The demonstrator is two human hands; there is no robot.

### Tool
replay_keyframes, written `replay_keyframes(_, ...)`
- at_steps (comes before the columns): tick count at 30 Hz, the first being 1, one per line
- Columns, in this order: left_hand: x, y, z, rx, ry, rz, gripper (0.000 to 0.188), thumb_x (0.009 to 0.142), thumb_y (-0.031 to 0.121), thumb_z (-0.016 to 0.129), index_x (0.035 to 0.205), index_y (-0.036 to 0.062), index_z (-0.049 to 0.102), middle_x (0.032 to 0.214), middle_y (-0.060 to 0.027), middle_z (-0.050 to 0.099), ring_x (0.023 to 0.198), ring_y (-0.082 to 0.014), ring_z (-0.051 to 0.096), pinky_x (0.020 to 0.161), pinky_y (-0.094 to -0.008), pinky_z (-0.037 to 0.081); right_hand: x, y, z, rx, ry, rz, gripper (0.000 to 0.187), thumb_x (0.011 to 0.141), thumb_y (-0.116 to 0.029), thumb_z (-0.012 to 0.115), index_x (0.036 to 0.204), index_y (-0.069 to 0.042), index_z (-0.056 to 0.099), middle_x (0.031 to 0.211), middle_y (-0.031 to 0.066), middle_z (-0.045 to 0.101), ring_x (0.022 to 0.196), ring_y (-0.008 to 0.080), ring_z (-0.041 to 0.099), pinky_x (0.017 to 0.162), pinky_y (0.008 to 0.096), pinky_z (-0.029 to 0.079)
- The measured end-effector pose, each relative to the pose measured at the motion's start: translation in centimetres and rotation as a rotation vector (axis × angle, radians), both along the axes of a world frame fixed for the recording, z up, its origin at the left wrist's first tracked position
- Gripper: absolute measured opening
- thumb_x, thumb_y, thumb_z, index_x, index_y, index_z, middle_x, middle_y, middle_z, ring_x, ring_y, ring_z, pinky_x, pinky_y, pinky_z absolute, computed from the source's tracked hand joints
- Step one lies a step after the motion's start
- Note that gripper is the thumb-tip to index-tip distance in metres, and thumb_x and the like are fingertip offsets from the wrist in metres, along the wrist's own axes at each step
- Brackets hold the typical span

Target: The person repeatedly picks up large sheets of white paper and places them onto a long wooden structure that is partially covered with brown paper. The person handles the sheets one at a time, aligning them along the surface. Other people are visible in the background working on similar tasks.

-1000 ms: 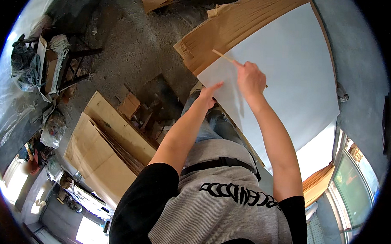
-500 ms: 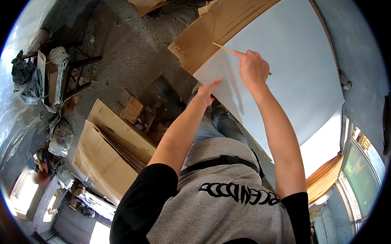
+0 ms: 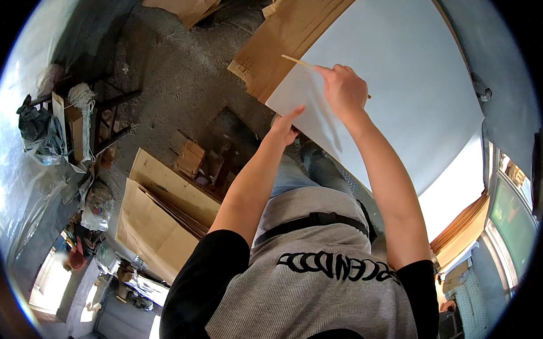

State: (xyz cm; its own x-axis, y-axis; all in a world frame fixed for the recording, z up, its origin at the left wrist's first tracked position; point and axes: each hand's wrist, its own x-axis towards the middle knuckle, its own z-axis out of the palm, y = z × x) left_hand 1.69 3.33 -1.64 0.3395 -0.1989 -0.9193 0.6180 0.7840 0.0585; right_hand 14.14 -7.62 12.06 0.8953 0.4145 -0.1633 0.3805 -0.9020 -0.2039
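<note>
A thin stick (image 3: pixel 297 61) slants over the white sheet (image 3: pixel 400 84), clamped in the fingers of the right hand (image 3: pixel 346 91). The left hand (image 3: pixel 285 126) is at the sheet's near edge, thumb above; whether its half-hidden fingers grip, I cannot tell. Brown cardboard (image 3: pixel 291 41) juts past the sheet.

The person's bare right hand (image 3: pixel 345 89) is curled into a grip with its back up, one digit (image 3: pixel 323 71) pointing off to the left (thumb or forefinger, I can't tell from here). The bare left hand (image 3: pixel 285 126) sits nearer the body, thumb (image 3: pixel 297 112) stretched forward, fingers (image 3: pixel 292 136) curled beneath. Both arms, bare below short black sleeves (image 3: pixel 203 280), reach forward.
</note>
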Motion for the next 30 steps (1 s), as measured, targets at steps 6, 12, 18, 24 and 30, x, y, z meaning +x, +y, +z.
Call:
replay_keyframes(6, 0.0, 0.4, 0.6, 0.039, -0.013, -0.059, 0.049, 0.07, 0.019, 0.071, 0.112, 0.0082, 0.047, 0.108, -0.0047, 0.051, 0.1, -0.0209, 0.048, 0.081, -0.0327, 0.041, -1.6, -1.8, -0.5, 0.064, 0.027, -0.108, 0.026, 0.076, -0.01, 0.052, 0.095, -0.024, 0.063, 0.066, 0.0011, 0.054, 0.071, 0.0172, 0.055, 0.054, 0.0338, 0.046)
replay_keyframes(12, -0.6, 0.8, 1.0, 0.076, -0.05, -0.212, 0.038, 0.074, 0.019, 0.068, 0.106, 0.0101, 0.049, 0.098, -0.0037, 0.051, 0.084, -0.0175, 0.048, 0.065, -0.0315, 0.039, -4.9, -6.6, 1.0, 0.114, 0.0, -0.411, 0.019, 0.079, -0.015, 0.053, 0.094, -0.023, 0.062, 0.066, 0.001, 0.054, 0.068, 0.0179, 0.056, 0.053, 0.0329, 0.046)
replay_keyframes(18, -0.8, 1.7, -0.3, 0.021, -0.105, -0.363, 0.028, 0.077, 0.022, 0.065, 0.1, 0.0122, 0.052, 0.089, -0.0021, 0.052, 0.078, -0.0167, 0.049, 0.061, -0.0307, 0.041, -11.9, -13.4, 0.3, 0.416, 0.209, -0.799, 0.014, 0.079, -0.019, 0.057, 0.09, -0.011, 0.061, 0.068, 0.0044, 0.057, 0.064, 0.0159, 0.054, 0.053, 0.0298, 0.043)
replay_keyframes(24, -0.8, 0.7, 0.8, -0.039, -0.1, -0.221, 0.035, 0.077, 0.025, 0.063, 0.104, 0.0078, 0.048, 0.091, -0.0032, 0.05, 0.075, -0.0165, 0.044, 0.058, -0.0299, 0.038, -23.3, -20.9, -2.5, 0.673, 0.648, -1.12, 0.024, 0.071, -0.028, 0.067, 0.078, -0.006, 0.065, 0.067, 0.0032, 0.059, 0.06, 0.0093, 0.049, 0.056, 0.0254, 0.041)
replay_keyframes(30, 0.2, 0.3, 3.3, 0.306, -0.154, -0.671, 0.033, 0.085, 0.03, 0.053, 0.103, 0.003, 0.05, 0.075, -0.0062, 0.05, 0.06, -0.0166, 0.045, 0.049, -0.0307, 0.039, -32.3, -23.8, -4.7, 0.675, 0.874, -1.47, 0.027, 0.071, -0.03, 0.068, 0.073, -0.004, 0.066, 0.057, -0.0004, 0.053, 0.053, 0.0091, 0.046, 0.051, 0.024, 0.037)
